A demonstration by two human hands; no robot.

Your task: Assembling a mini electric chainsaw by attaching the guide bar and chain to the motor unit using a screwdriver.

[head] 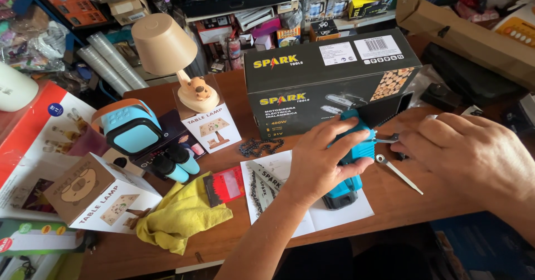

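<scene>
my left hand (323, 160) is wrapped around the teal plastic body of a small cordless chainsaw (351, 146), fingers curled over its top and pressing it down onto the white paper sheets (334, 213) on the brown wooden table (390, 196). the saw lies just in front of the big black cardboard box (329, 79), its dark battery end pointing toward me. my right hand (473, 154) sits at the saw's front end, fingertips drawn together on a small metal tool (384, 139) there; whether it pinches it tight i cannot tell. a slim silver wrench (398, 171) lies on the table just beside, below that hand.

as for progress, i judge the saw only part assembled: the black saw chain (261, 146) lies loose on the table left of my left hand, apart from the saw, and a guide bar in printed packaging (262, 182) rests on the paper, so both look not yet fitted. a crumpled yellow cloth (181, 216) and a beige table lamp (167, 51) sit further left, well apart.
</scene>
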